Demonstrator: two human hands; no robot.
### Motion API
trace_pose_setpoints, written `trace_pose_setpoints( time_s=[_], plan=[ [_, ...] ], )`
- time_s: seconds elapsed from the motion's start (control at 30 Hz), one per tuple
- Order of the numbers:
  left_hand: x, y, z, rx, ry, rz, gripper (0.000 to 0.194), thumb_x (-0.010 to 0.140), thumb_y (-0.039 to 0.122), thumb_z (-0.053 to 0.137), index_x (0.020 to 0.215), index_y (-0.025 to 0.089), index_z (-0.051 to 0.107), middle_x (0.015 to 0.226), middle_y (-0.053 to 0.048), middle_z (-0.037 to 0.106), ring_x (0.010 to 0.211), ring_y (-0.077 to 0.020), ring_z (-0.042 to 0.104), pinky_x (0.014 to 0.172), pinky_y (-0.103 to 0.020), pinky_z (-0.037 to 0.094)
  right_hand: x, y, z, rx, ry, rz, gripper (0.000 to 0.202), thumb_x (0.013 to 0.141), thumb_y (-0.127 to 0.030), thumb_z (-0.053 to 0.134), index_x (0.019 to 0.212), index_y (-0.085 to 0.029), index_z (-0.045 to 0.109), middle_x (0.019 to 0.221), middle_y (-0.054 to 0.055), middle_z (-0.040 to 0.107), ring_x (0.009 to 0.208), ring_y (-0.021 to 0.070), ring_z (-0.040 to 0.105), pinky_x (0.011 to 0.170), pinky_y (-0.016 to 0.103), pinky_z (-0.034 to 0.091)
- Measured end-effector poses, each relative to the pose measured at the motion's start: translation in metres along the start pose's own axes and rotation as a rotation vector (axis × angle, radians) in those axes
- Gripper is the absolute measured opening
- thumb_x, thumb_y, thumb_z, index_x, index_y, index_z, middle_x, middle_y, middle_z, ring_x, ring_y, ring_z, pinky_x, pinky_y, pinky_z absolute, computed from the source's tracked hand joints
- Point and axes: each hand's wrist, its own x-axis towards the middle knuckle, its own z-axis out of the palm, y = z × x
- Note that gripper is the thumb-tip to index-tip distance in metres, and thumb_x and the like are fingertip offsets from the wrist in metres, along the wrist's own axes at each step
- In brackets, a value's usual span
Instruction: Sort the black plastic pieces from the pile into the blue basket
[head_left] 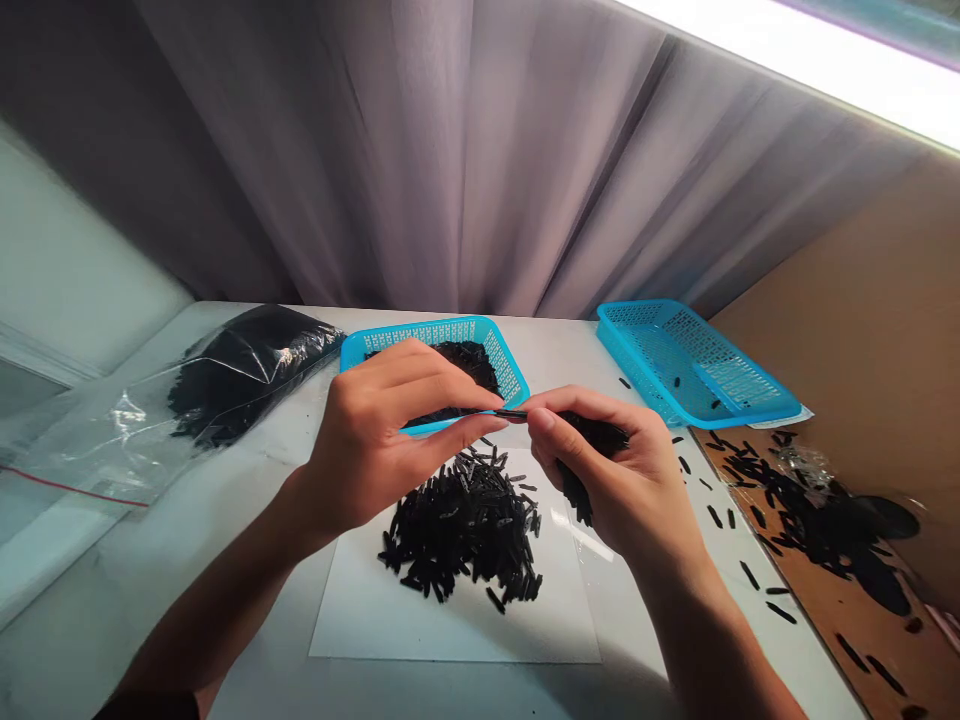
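My left hand (390,430) and my right hand (607,460) meet above a pile of small black pieces (465,530) on a white sheet (450,635). Between the fingertips of both hands is one thin black piece (511,414), lying level. Several more black pieces (577,492) are gathered in the palm and curled fingers of my right hand. Behind my left hand stands a blue basket (517,385) holding many black pieces, partly hidden by the hand.
A clear plastic bag (247,370) full of black pieces lies at the left. At the back right is another blue basket (645,370) with a few pieces inside. Scattered black pieces (810,520) cover part of a brown board (817,610) at the right.
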Motion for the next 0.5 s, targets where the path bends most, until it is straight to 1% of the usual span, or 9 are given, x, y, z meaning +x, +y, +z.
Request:
trace_pose_setpoints(
  time_s=[0.17,0.27,0.33,0.43,0.5],
  plan=[
    [-0.0008,-0.0006,-0.0002,0.009,-0.009,0.007,0.009,0.085,0.02,0.083,0.089,0.017,0.075,0.079,0.0,0.077,0.075,-0.0145,0.07,0.075,-0.029,0.056,-0.0004,-0.0011,0.0012,0.013,-0.004,0.015,0.027,0.094,-0.044,0.072,0.081,-0.02,0.075,0.057,-0.004,0.051,0.049,0.0084,0.038,0.042,0.024,0.025],
    [-0.0022,-0.0027,0.0004,0.039,0.015,0.028,0.011,0.086,0.019,0.082,0.095,0.017,0.076,0.083,-0.001,0.078,0.079,-0.0148,0.072,0.077,-0.029,0.057,-0.0004,-0.0007,0.0013,0.017,-0.014,0.019,0.031,0.095,-0.045,0.071,0.078,-0.019,0.073,0.057,-0.004,0.051,0.049,0.0084,0.038,0.043,0.025,0.024],
    [-0.0023,-0.0032,0.0007,0.049,0.014,0.047,0.012,0.087,0.016,0.081,0.097,0.017,0.076,0.085,-0.001,0.078,0.081,-0.0148,0.072,0.078,-0.029,0.057,-0.001,-0.0002,0.001,0.019,-0.021,0.015,0.032,0.095,-0.044,0.071,0.076,-0.019,0.072,0.058,-0.004,0.052,0.049,0.0083,0.038,0.045,0.026,0.026],
    [-0.0013,-0.0015,0.0008,0.033,-0.005,0.058,0.009,0.087,0.015,0.081,0.095,0.018,0.076,0.085,-0.001,0.078,0.081,-0.0148,0.073,0.077,-0.029,0.057,-0.0024,0.0006,0.0002,0.032,-0.022,0.015,0.031,0.096,-0.042,0.071,0.076,-0.019,0.073,0.059,-0.004,0.053,0.051,0.0078,0.04,0.049,0.026,0.031],
    [-0.0008,-0.0011,0.0011,0.02,-0.018,0.058,0.008,0.087,0.017,0.081,0.092,0.018,0.075,0.085,-0.001,0.078,0.081,-0.0149,0.073,0.077,-0.029,0.058,-0.0027,0.0018,-0.0002,0.041,-0.023,0.029,0.032,0.096,-0.043,0.071,0.075,-0.019,0.073,0.059,-0.004,0.053,0.051,0.0075,0.04,0.049,0.026,0.03]
  ],
)
